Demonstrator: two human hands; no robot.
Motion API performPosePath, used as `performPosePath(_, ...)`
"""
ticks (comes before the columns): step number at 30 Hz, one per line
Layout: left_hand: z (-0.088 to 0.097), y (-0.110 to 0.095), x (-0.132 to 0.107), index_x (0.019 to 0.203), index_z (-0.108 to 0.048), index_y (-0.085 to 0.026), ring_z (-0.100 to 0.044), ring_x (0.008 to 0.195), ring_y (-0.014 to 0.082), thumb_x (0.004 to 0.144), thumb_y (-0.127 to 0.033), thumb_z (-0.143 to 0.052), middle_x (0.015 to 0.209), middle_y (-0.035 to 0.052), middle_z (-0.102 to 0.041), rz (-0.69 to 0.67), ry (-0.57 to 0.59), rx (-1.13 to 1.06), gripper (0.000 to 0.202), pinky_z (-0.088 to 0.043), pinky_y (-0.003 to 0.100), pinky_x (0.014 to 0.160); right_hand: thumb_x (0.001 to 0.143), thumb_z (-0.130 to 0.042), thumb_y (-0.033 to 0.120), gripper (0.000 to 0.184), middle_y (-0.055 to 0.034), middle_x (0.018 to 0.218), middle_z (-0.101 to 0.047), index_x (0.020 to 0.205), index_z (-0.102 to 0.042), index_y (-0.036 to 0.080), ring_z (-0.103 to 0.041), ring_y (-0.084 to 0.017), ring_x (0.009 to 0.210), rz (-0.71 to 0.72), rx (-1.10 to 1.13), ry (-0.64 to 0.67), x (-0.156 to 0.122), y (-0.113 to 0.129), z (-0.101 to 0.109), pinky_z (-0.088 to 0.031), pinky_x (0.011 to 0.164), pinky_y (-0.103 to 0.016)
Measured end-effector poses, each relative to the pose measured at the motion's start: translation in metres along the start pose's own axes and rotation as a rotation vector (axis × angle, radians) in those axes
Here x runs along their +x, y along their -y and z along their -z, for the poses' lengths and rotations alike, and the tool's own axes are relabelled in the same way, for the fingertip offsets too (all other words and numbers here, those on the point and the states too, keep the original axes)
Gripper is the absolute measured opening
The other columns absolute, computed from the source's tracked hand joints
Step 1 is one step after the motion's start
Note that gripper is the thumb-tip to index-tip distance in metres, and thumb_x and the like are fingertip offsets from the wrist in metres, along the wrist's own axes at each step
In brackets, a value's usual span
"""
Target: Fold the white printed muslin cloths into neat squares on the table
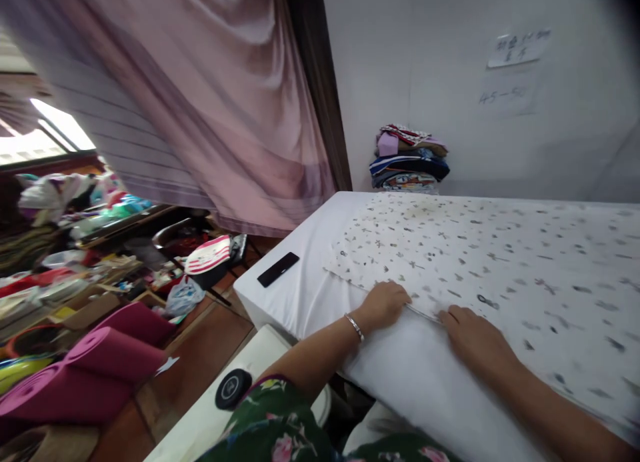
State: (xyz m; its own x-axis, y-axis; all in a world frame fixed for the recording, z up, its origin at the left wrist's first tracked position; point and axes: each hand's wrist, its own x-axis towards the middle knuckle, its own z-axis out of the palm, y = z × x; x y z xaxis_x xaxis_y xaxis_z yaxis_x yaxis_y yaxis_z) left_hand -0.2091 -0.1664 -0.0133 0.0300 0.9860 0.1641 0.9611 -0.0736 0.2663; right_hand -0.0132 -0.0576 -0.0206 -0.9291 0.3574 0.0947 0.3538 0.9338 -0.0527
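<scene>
A white cloth with a small scattered print lies spread over the white-covered table. Its near edge runs along the table's front side. My left hand, with a silver bracelet at the wrist, is closed on that edge, the fingertips partly hidden. A short way to the right, my right hand grips the same edge, fingers curled over the cloth. Between the two hands a short stretch of hem shows. The far right of the cloth runs out of view.
A black phone lies on the table's left end. Folded fabrics are stacked at the back by the wall. A pale bench with a round black object stands at my left. Pink rolls and clutter lie on the floor beyond.
</scene>
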Motion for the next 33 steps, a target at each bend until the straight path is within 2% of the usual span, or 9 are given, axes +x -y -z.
performPosePath(4,-0.002,0.006,-0.002,0.099,-0.059,-0.019,-0.051,0.095,0.0179,0.078,-0.011,-0.048,0.098,0.0047,-0.061,0.080,-0.042,0.151,0.025,-0.038,0.031,0.081,0.081,-0.036,0.003,0.032,-0.0091,0.092,-0.058,0.094,-0.061,0.018,-0.053,-0.022,0.084,0.035,-0.021,-0.016,0.026,0.014,-0.007,-0.037,0.065,-0.031)
performPosePath(9,0.011,0.032,-0.011,0.098,-0.059,-0.019,-0.050,0.097,0.0189,0.078,-0.013,-0.051,0.100,0.0050,-0.060,0.264,-0.087,0.228,0.022,-0.036,0.032,0.084,0.080,-0.038,0.002,0.031,-0.0103,0.092,-0.057,0.095,-0.060,0.016,-0.054,-0.023,0.084,0.103,-0.041,-0.062,0.058,0.038,-0.012,-0.037,0.067,-0.031)
performPosePath(13,0.030,0.061,-0.025,0.097,-0.059,-0.020,-0.048,0.103,0.0209,0.075,-0.010,-0.051,0.106,0.0062,-0.058,0.513,-0.180,0.236,0.025,-0.036,0.033,0.086,0.080,-0.037,0.001,0.032,-0.0098,0.094,-0.057,0.097,-0.060,0.017,-0.055,-0.022,0.083,0.091,-0.006,-0.040,0.075,0.052,-0.014,-0.035,0.065,-0.030)
performPosePath(16,0.041,0.079,-0.036,0.098,-0.056,-0.020,-0.048,0.105,0.0235,0.074,-0.010,-0.052,0.109,0.0083,-0.056,0.781,-0.342,0.227,0.027,-0.036,0.034,0.086,0.081,-0.034,0.000,0.035,-0.0114,0.099,-0.057,0.098,-0.059,0.016,-0.054,-0.021,0.085,0.098,0.019,-0.011,0.083,0.058,-0.014,-0.033,0.059,-0.027)
performPosePath(18,0.045,0.088,-0.042,0.100,-0.053,-0.020,-0.049,0.104,0.0243,0.074,-0.013,-0.053,0.110,0.0095,-0.055,0.994,-0.488,0.080,0.026,-0.037,0.034,0.085,0.082,-0.033,0.001,0.034,-0.0111,0.099,-0.057,0.099,-0.059,0.015,-0.054,-0.020,0.085,0.104,0.032,0.004,0.087,0.060,-0.014,-0.032,0.058,-0.026)
performPosePath(20,0.047,0.095,-0.045,0.100,-0.051,-0.019,-0.052,0.101,0.0245,0.075,-0.019,-0.057,0.108,0.0102,-0.056,1.185,-0.625,-0.240,0.026,-0.039,0.033,0.081,0.083,-0.034,0.002,0.033,-0.0102,0.098,-0.057,0.100,-0.059,0.016,-0.054,-0.019,0.084,0.097,0.042,0.011,0.089,0.061,-0.014,-0.031,0.057,-0.025)
performPosePath(22,0.047,0.101,-0.045,0.096,-0.051,-0.017,-0.057,0.094,0.0238,0.075,-0.024,-0.058,0.099,0.0109,-0.060,1.287,-0.699,-0.547,0.022,-0.042,0.031,0.075,0.083,-0.035,0.004,0.032,-0.0097,0.098,-0.057,0.100,-0.059,0.016,-0.054,-0.019,0.085,0.085,0.058,0.014,0.090,0.061,-0.014,-0.032,0.057,-0.025)
performPosePath(27,0.047,0.105,-0.036,0.089,-0.051,-0.013,-0.061,0.061,0.0167,0.084,-0.035,-0.048,0.077,0.0098,-0.064,1.271,-0.714,-0.975,0.023,-0.046,0.027,0.056,0.086,-0.034,0.008,0.029,-0.0099,0.098,-0.056,0.100,-0.059,0.016,-0.054,-0.021,0.087,0.093,0.110,0.032,0.089,0.062,-0.012,-0.035,0.059,-0.027)
performPosePath(33,0.047,0.103,-0.028,0.094,-0.053,-0.012,-0.061,0.060,0.0113,0.089,-0.040,-0.042,0.077,0.0077,-0.062,1.164,-0.857,-1.294,0.030,-0.051,0.023,0.059,0.085,-0.037,0.007,0.028,-0.0102,0.100,-0.056,0.100,-0.059,0.016,-0.053,-0.021,0.088,0.106,0.146,0.015,0.086,0.061,-0.012,-0.038,0.064,-0.028)
